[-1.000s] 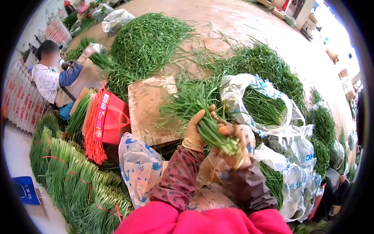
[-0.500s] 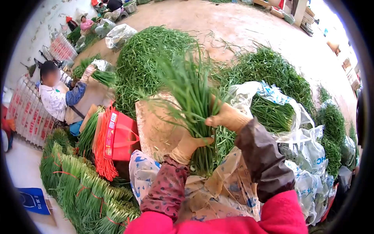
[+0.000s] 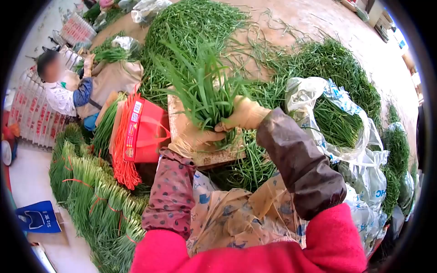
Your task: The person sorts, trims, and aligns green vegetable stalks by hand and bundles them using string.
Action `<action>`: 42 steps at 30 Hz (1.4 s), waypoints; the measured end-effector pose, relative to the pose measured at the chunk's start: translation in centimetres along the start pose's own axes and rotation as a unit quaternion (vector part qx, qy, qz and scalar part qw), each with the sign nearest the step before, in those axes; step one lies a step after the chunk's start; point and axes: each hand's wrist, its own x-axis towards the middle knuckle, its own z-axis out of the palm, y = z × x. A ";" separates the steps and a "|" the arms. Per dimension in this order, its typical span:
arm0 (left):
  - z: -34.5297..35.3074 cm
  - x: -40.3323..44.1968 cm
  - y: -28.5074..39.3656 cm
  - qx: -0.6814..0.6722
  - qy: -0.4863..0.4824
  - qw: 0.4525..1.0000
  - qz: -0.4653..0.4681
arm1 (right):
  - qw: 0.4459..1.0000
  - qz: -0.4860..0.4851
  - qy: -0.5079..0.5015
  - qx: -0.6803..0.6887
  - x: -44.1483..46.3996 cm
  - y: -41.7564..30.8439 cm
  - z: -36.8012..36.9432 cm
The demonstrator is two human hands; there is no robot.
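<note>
A bunch of long green leafy stalks (image 3: 200, 93) stands roughly upright over the wooden board (image 3: 178, 109), its leaf tips fanning up and to the left. My left hand (image 3: 193, 136), in a pale glove, is wrapped round the lower part of the bunch. From the right, my right hand (image 3: 246, 114), gloved too, closes on the same bunch a little higher. The stalks' lower ends are mostly hidden behind my hands. Left of the board is a red bag (image 3: 150, 132) with red ties (image 3: 124, 159) hanging on its side.
Tied green bundles (image 3: 93, 195) are stacked at lower left. An open plastic bag (image 3: 302, 98) of stalks stands at right. Loose heaps (image 3: 191, 29) lie beyond the board and at right (image 3: 337, 68). Another person (image 3: 63, 91) sits at left beside white crates (image 3: 34, 113).
The bunch was tilted in both hands, then turned upright over my lap. Now it has moved forward and left over the board, with both hands still round it.
</note>
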 end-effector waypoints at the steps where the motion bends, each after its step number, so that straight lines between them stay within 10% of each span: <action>1: -0.5 0.3 -0.5 0.081 -0.005 0.997 -0.011 | 0.996 -0.078 -0.003 0.036 0.6 0.9 0.2; 4: -1.2 0.9 -2.5 0.114 0.023 0.992 0.054 | 0.993 -0.055 0.014 -0.100 1.0 -2.0 0.7; 7: 0.2 0.7 -1.7 -0.273 0.040 0.961 -0.001 | 0.987 -0.082 0.075 -0.117 1.2 -2.0 2.2; 10: 0.4 1.1 -0.1 0.160 0.005 0.985 0.059 | 0.986 -0.059 0.146 -0.056 3.8 -0.7 3.9; 15: 2.5 -3.9 3.7 0.130 0.188 0.973 -0.015 | 0.972 0.021 0.234 -0.010 1.6 -3.4 2.5; 17: 3.2 -6.4 3.5 -0.023 0.191 0.981 0.015 | 0.968 -0.061 0.209 0.121 0.9 -2.2 3.5; 21: 5.4 -9.3 0.9 -0.260 -0.166 0.939 -0.150 | 0.974 -0.034 0.218 0.044 0.0 0.7 5.2; 23: 8.2 -10.1 -2.5 -0.264 -0.151 0.942 -0.140 | 0.960 -0.126 0.213 0.129 -1.5 0.6 6.2; 26: 10.2 -10.0 -5.1 -0.595 -0.116 0.779 -0.160 | 0.894 -0.280 0.152 0.314 -5.0 -0.3 7.7; 30: 10.7 -10.0 -3.1 -0.587 -0.077 0.784 -0.185 | 0.912 -0.335 0.192 -0.138 -10.2 -0.5 10.5; 37: 11.6 -11.8 -0.1 -0.542 -0.028 0.816 -0.202 | 0.891 -0.339 0.077 -0.293 -16.0 0.6 14.3; 42: 9.5 -12.9 -1.7 -0.551 -0.045 0.816 -0.166 | 0.939 -0.328 0.061 -0.087 -20.2 -2.0 13.0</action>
